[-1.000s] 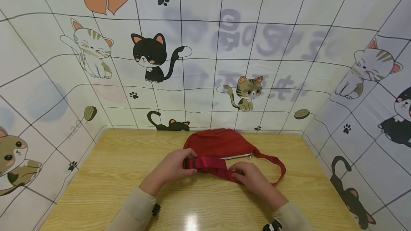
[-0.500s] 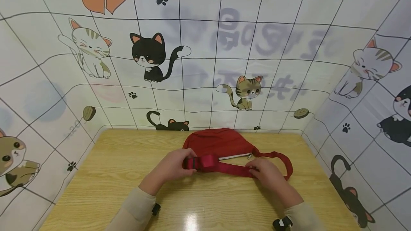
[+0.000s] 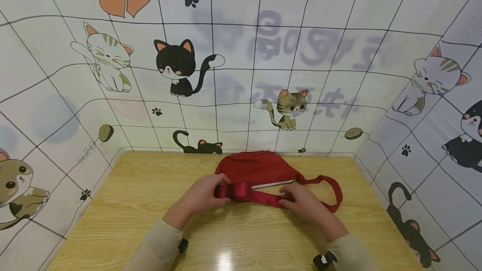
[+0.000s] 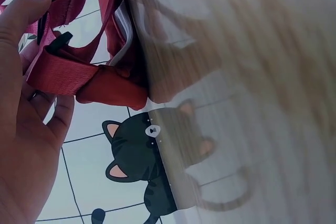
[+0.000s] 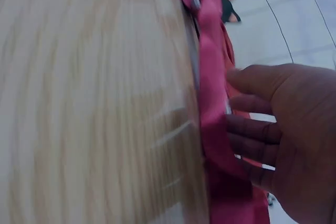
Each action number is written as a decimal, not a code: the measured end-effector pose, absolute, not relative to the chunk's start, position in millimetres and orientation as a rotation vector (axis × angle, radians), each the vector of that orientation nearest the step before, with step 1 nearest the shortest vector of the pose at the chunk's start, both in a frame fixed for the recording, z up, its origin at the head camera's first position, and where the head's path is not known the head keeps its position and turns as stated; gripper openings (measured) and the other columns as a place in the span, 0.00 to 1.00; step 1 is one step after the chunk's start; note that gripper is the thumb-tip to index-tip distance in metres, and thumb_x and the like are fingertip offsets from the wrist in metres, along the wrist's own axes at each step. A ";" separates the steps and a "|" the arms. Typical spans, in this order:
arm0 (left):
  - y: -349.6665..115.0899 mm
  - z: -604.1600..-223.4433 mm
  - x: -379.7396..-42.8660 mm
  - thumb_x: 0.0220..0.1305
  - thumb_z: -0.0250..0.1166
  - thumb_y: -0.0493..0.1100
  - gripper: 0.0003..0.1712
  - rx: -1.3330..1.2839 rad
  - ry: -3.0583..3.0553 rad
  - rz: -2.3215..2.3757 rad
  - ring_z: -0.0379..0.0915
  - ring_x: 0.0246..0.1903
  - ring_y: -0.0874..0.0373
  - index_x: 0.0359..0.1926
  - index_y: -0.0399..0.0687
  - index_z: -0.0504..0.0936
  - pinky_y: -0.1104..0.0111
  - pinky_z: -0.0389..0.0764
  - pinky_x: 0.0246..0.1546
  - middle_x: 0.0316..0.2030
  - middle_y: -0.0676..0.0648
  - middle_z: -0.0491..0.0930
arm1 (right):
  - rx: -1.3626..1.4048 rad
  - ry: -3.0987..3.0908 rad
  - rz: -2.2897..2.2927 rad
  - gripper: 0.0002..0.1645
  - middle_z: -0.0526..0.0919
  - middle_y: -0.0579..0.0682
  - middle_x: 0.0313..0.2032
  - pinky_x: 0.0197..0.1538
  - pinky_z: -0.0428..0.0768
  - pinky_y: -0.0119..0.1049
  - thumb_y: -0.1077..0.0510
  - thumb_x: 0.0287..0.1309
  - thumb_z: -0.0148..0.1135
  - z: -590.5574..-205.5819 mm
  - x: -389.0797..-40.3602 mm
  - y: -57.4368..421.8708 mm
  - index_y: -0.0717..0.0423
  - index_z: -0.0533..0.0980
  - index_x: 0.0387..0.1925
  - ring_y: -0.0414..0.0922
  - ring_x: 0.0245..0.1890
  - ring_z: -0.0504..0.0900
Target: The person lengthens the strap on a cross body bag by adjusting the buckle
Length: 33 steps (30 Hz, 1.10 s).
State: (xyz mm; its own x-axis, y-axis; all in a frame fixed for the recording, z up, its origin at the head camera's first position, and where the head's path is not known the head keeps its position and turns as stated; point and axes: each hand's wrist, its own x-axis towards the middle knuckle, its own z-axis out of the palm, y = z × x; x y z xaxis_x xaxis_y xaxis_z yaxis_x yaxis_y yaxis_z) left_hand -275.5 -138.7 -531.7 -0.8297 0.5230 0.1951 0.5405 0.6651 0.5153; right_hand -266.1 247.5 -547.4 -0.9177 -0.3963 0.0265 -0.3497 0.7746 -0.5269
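Observation:
A red waist bag (image 3: 256, 166) lies on the table against the back wall, with its pale zipper toward me. My left hand (image 3: 205, 193) grips its strap (image 4: 63, 74) at the bag's left end, thumb by a black plastic adjuster (image 4: 43, 24). Beside that hand the strap makes a small upright loop (image 3: 241, 191), then runs rightward along the bag's front. My right hand (image 3: 303, 204) is at this stretch, thumb and forefinger spread apart. In the right wrist view its loosely bent fingers (image 5: 254, 129) meet the strap's edge; blur hides the exact contact.
The wood-grain table (image 3: 143, 221) reaches back to a wall covering (image 3: 233, 62) printed with cats and grid lines. To the right, the strap's far loop (image 3: 337, 193) curves out over the table. Similar printed walls enclose both sides.
My right hand first drew the strap rightward, flattening it and shrinking the loop by the left hand. Since then it has shifted back left along the strap, fingers parting. The left hand stays put.

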 end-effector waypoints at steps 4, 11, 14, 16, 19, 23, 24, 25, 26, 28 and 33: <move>-138.9 -529.9 -275.2 0.63 0.84 0.50 0.25 -0.919 -2.834 -0.893 0.78 0.40 0.65 0.56 0.59 0.83 0.64 0.81 0.45 0.42 0.64 0.82 | -0.727 2.820 -0.927 0.16 0.87 0.41 0.47 0.54 0.86 0.47 0.53 0.74 0.74 -549.9 -270.4 223.1 0.53 0.84 0.57 0.42 0.48 0.85; -138.1 -530.7 -275.3 0.63 0.84 0.50 0.24 -0.917 -2.835 -0.890 0.78 0.40 0.65 0.55 0.59 0.82 0.64 0.81 0.45 0.41 0.64 0.82 | -0.838 2.751 -1.101 0.14 0.88 0.41 0.50 0.53 0.85 0.43 0.58 0.75 0.72 -555.0 -275.1 184.0 0.47 0.85 0.58 0.41 0.48 0.85; -138.6 -530.9 -275.6 0.62 0.84 0.50 0.24 -0.911 -2.832 -0.904 0.78 0.40 0.65 0.55 0.60 0.82 0.64 0.81 0.45 0.41 0.64 0.82 | -0.835 2.764 -1.155 0.14 0.89 0.42 0.49 0.50 0.84 0.41 0.61 0.75 0.72 -554.3 -272.5 176.6 0.46 0.86 0.57 0.40 0.46 0.84; -140.1 -531.4 -276.8 0.62 0.84 0.49 0.25 -0.905 -2.827 -0.910 0.78 0.40 0.65 0.55 0.61 0.82 0.63 0.81 0.45 0.41 0.64 0.82 | -0.829 2.771 -1.173 0.14 0.89 0.43 0.49 0.49 0.83 0.40 0.61 0.75 0.71 -551.8 -270.6 175.3 0.46 0.86 0.57 0.40 0.44 0.82; -143.9 -532.0 -278.6 0.62 0.84 0.48 0.25 -0.893 -2.825 -0.911 0.78 0.41 0.65 0.56 0.61 0.82 0.63 0.82 0.46 0.42 0.64 0.83 | -0.812 2.781 -1.200 0.14 0.90 0.42 0.52 0.52 0.84 0.42 0.60 0.75 0.72 -547.0 -267.6 178.2 0.46 0.87 0.58 0.39 0.47 0.83; -148.8 -530.5 -280.0 0.60 0.83 0.44 0.25 -0.888 -2.811 -0.897 0.78 0.41 0.63 0.55 0.58 0.82 0.62 0.82 0.45 0.42 0.62 0.83 | -0.771 2.796 -1.222 0.14 0.89 0.39 0.52 0.56 0.84 0.44 0.58 0.76 0.72 -542.2 -263.6 187.0 0.43 0.87 0.58 0.39 0.51 0.85; -149.7 -530.3 -280.3 0.59 0.83 0.42 0.25 -0.885 -2.808 -0.894 0.78 0.41 0.63 0.55 0.58 0.82 0.62 0.82 0.45 0.42 0.61 0.83 | -0.756 2.796 -1.225 0.14 0.88 0.38 0.52 0.56 0.84 0.44 0.58 0.76 0.71 -541.8 -263.1 189.9 0.42 0.87 0.58 0.40 0.52 0.85; -150.6 -530.5 -280.7 0.58 0.82 0.41 0.25 -0.887 -2.804 -0.895 0.78 0.40 0.63 0.55 0.57 0.82 0.61 0.82 0.45 0.42 0.61 0.83 | -0.743 2.799 -1.220 0.14 0.88 0.37 0.51 0.56 0.84 0.44 0.58 0.76 0.71 -541.9 -262.7 193.0 0.42 0.87 0.58 0.40 0.52 0.85; -151.5 -530.5 -281.0 0.57 0.82 0.40 0.25 -0.889 -2.799 -0.894 0.78 0.40 0.63 0.54 0.56 0.83 0.61 0.82 0.45 0.42 0.60 0.84 | -0.730 2.801 -1.217 0.14 0.88 0.36 0.51 0.56 0.84 0.44 0.58 0.76 0.71 -542.3 -262.7 196.4 0.41 0.87 0.58 0.40 0.52 0.85; -153.3 -531.1 -281.9 0.57 0.82 0.39 0.25 -0.892 -2.792 -0.902 0.78 0.41 0.63 0.55 0.55 0.83 0.61 0.82 0.45 0.43 0.60 0.84 | -0.715 2.806 -1.208 0.14 0.88 0.35 0.51 0.56 0.84 0.44 0.57 0.76 0.71 -543.7 -263.2 203.8 0.40 0.87 0.58 0.40 0.53 0.85; -156.6 -532.1 -283.7 0.58 0.81 0.40 0.25 -0.870 -2.806 -0.907 0.78 0.41 0.63 0.55 0.55 0.84 0.62 0.82 0.46 0.43 0.61 0.83 | -0.688 2.835 -1.160 0.14 0.87 0.34 0.46 0.48 0.83 0.38 0.57 0.75 0.72 -548.3 -265.2 223.4 0.39 0.87 0.57 0.39 0.45 0.82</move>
State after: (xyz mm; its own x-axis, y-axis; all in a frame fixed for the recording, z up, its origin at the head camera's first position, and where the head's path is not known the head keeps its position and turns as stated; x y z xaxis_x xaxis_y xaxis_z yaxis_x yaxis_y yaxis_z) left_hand -283.7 -156.6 -532.1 -0.8377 0.4965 0.2278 0.5358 0.6661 0.5188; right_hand -265.2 223.4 -548.3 -0.9039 -0.3968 0.1600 -0.3951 0.6306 -0.6680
